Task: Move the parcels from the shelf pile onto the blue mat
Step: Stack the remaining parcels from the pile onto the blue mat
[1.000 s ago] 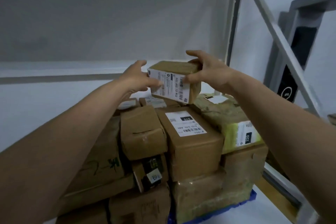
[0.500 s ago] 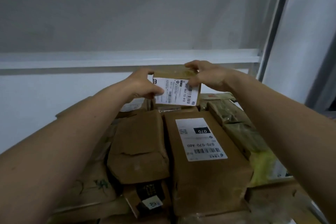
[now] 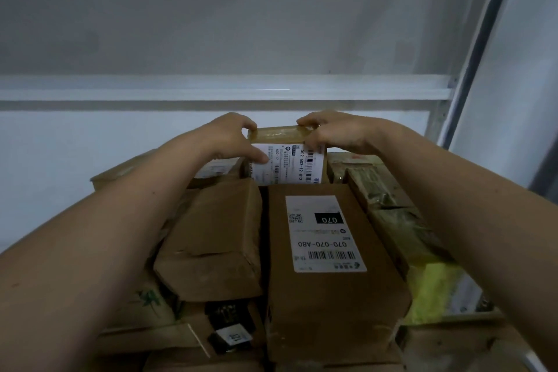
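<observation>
A small brown parcel with a white barcode label stands at the back of a pile of cardboard parcels. My left hand grips its left side, thumb on the label. From the right, my right hand holds its top edge. Its lower part is hidden behind a large labelled box marked 070 and a plain brown box. The blue mat is out of sight.
A green-wrapped parcel lies on the right of the pile, more boxes on the left and below. A white shelf beam runs across behind, and a metal upright rises at the right.
The small parcel came down from mid-air to the back of the pile, both hands still on it. My view moved closer and lower over the boxes.
</observation>
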